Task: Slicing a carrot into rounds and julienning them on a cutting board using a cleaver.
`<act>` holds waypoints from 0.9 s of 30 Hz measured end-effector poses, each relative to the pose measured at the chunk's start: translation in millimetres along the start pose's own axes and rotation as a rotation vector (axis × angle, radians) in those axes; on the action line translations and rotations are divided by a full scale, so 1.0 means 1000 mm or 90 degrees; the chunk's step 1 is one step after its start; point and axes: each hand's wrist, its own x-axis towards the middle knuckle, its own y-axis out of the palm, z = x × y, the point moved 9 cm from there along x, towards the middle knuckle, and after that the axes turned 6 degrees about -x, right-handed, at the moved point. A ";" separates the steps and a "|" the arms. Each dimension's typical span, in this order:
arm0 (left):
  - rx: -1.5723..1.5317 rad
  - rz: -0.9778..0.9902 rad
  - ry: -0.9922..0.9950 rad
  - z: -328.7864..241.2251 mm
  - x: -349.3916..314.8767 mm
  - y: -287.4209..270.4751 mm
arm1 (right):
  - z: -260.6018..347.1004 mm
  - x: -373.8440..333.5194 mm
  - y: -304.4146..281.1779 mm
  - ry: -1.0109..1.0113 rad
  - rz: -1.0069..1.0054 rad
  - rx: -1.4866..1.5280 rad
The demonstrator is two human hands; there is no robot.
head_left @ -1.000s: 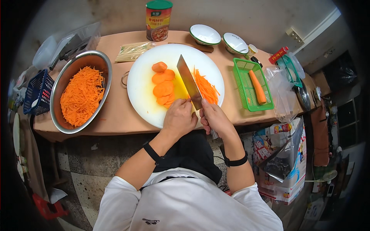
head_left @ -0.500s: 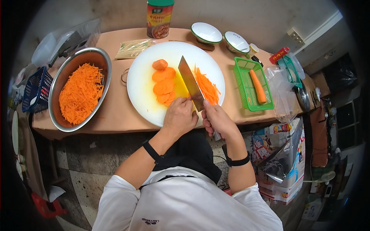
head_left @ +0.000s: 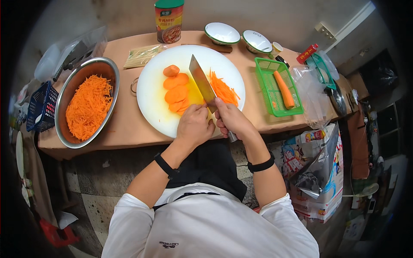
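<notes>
My right hand (head_left: pixel 233 118) is closed around the handle of a cleaver (head_left: pixel 202 81). Its broad blade points away from me over a round white cutting board (head_left: pixel 150 109). Close against the blade's left side, my left hand (head_left: pixel 195 124) has curled fingers; whatever lies under the fingertips is hidden. Overlapping carrot slices (head_left: pixel 176 93) run away from that hand, with a carrot end piece (head_left: pixel 171 70) at the far end. To the right of the blade lies a pile of carrot shreds (head_left: pixel 223 90).
A metal basin (head_left: pixel 112 105) of shredded carrot stands left. At right, a green basket (head_left: pixel 259 81) holds a whole carrot (head_left: pixel 284 89). Behind the board are a seasoning can (head_left: pixel 168 23), bamboo skewers (head_left: pixel 144 56) and white bowls (head_left: pixel 221 33). Clear plastic bags (head_left: pixel 316 96) lie farther right.
The whole view has shifted slightly. Both hands and the cleaver sit a little farther up and left over the board, in the same grip; slices and shreds look much the same.
</notes>
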 end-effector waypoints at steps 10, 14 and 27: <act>0.032 0.036 0.006 -0.002 0.002 0.006 | -0.003 -0.009 0.002 -0.038 0.020 0.007; 0.063 0.046 0.021 -0.009 0.002 0.009 | -0.014 -0.007 -0.009 -0.010 0.011 0.075; 0.092 0.019 0.082 -0.014 0.002 0.008 | -0.010 -0.019 -0.005 -0.075 -0.002 0.039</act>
